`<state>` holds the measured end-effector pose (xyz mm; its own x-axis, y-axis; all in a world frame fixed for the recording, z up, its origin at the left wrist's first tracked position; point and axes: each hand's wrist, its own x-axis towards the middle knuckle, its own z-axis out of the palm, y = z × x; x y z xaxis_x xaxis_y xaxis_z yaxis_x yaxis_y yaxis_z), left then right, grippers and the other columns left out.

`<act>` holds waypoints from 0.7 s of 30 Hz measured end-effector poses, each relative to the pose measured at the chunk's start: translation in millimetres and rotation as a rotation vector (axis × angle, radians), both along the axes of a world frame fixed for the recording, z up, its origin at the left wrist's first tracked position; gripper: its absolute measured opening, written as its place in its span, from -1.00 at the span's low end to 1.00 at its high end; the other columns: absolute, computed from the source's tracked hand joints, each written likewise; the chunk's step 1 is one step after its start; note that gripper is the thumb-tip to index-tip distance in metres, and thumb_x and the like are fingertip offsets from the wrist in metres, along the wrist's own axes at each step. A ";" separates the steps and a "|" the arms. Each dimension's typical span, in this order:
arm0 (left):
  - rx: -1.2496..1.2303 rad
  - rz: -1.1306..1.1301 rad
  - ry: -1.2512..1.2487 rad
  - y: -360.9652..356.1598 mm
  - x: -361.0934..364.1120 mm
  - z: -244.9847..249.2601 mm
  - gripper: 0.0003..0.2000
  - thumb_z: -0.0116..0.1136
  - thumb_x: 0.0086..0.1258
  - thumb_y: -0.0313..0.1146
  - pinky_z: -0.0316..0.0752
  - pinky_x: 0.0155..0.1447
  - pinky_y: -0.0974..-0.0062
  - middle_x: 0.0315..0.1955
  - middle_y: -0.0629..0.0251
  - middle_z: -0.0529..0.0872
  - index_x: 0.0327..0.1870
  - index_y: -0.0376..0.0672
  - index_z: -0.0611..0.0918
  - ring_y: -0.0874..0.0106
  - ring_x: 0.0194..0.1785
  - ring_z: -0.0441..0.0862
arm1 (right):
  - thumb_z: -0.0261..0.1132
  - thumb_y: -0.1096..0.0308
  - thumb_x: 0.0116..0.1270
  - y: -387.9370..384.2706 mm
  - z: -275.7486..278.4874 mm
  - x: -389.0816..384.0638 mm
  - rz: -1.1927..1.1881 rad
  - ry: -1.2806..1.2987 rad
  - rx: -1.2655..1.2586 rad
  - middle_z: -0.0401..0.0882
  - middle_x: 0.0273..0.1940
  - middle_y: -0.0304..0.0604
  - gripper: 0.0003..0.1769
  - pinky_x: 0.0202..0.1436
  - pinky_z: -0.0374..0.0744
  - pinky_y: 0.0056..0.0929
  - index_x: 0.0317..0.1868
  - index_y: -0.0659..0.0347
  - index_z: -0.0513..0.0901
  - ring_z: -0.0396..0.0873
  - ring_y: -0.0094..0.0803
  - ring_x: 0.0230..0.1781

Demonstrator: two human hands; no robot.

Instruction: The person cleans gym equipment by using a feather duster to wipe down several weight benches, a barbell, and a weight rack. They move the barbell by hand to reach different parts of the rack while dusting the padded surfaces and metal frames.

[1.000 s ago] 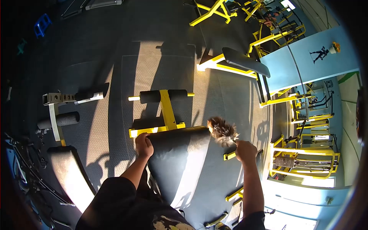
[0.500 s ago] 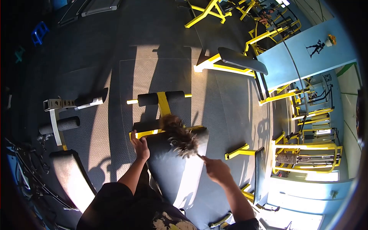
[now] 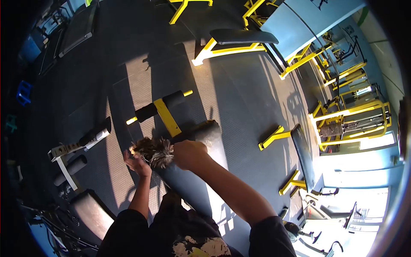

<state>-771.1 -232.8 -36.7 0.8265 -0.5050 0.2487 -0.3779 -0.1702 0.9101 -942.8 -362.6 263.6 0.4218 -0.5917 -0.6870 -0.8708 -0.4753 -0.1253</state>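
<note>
Head view: right hand [image 3: 188,154] closed around duster [image 3: 154,152] handle; left hand [image 3: 136,163], at duster's 8 o'clock, clasps bench pad [image 3: 195,188] edge. Risk: feathers may foul left fingers.

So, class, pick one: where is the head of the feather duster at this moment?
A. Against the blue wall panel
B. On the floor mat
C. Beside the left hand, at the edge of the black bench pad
C: the right hand holds the feather duster, whose head fans out beside the left hand at the edge of the black bench pad.
</note>
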 end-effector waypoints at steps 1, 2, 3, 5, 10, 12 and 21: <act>0.005 -0.013 -0.009 2.9 1.2 -7.4 -0.35 -0.16 0.59 0.09 0.11 0.46 0.09 0.32 -0.11 0.22 0.40 -0.35 0.23 0.07 0.37 0.25 | 0.17 0.37 0.26 -1.3 -10.5 -15.5 -0.037 -0.017 0.042 0.75 -0.09 -0.04 -0.66 -0.07 0.69 -0.11 -0.02 -0.08 0.77 0.74 -0.09 -0.11; 0.067 -0.032 -0.092 5.4 2.6 -14.2 -0.37 -0.18 0.61 0.07 0.19 0.43 0.10 0.33 -0.11 0.24 0.40 -0.34 0.25 0.07 0.35 0.29 | 0.14 0.35 0.30 -4.0 -21.0 -32.9 -0.067 -0.034 0.079 0.74 0.00 -0.10 -0.61 -0.01 0.68 -0.13 0.05 -0.20 0.75 0.72 -0.13 -0.03; 0.126 -0.046 -0.173 4.4 5.0 -17.5 -0.40 -0.20 0.62 0.06 0.26 0.39 0.11 0.33 -0.11 0.25 0.40 -0.33 0.26 0.07 0.33 0.33 | 0.12 0.31 0.36 -6.1 -34.4 -60.7 -0.137 -0.029 0.064 0.72 0.05 -0.18 -0.60 0.05 0.66 -0.15 0.10 -0.30 0.72 0.69 -0.17 0.04; 0.139 -0.123 0.009 -0.3 -5.7 -1.9 -0.38 -0.22 0.62 0.07 0.26 0.39 0.11 0.30 -0.12 0.30 0.38 -0.35 0.27 0.04 0.31 0.37 | 0.04 0.14 0.50 3.1 -36.2 -123.4 -0.380 -0.029 -0.014 0.71 0.09 -0.29 -0.63 0.14 0.62 -0.17 0.18 -0.37 0.67 0.64 -0.22 0.13; 0.511 -0.564 0.051 -1.3 -6.9 -35.2 -0.41 -0.27 0.64 0.06 0.28 0.42 0.20 0.23 -0.09 0.46 0.38 -0.32 0.34 0.08 0.35 0.39 | 0.03 0.14 0.55 61.1 -102.4 -215.1 -0.954 -0.129 -0.266 0.73 -0.04 -0.05 -0.63 -0.13 0.65 -0.05 0.25 -0.34 0.62 0.72 -0.05 -0.16; 0.457 -0.512 0.161 -2.4 -8.0 -45.0 -0.39 -0.31 0.64 0.10 0.24 0.46 0.17 0.31 -0.08 0.43 0.37 -0.28 0.40 0.10 0.38 0.39 | -0.01 0.07 0.55 99.3 -137.7 -200.1 -0.867 -0.226 -0.270 0.72 -0.16 0.04 -0.57 -0.12 0.63 -0.01 0.36 -0.31 0.48 0.70 0.04 -0.15; -0.844 -0.867 1.464 2.8 41.2 0.0 -0.23 -0.20 0.51 0.29 0.19 0.52 0.11 0.42 0.02 0.34 0.55 -0.07 0.15 0.13 0.41 0.40 | 0.06 0.02 0.45 252.9 -260.7 -130.6 -0.370 -0.450 -0.035 0.68 -0.04 -0.07 -0.42 -0.11 0.65 -0.09 0.47 -0.23 0.33 0.69 -0.01 -0.09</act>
<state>-729.8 -230.0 -36.7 0.2077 -0.9767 0.0548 0.9350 0.2147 0.2824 -1073.5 -109.7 2.9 0.4281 -0.7748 -0.4652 -0.8446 -0.1599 -0.5110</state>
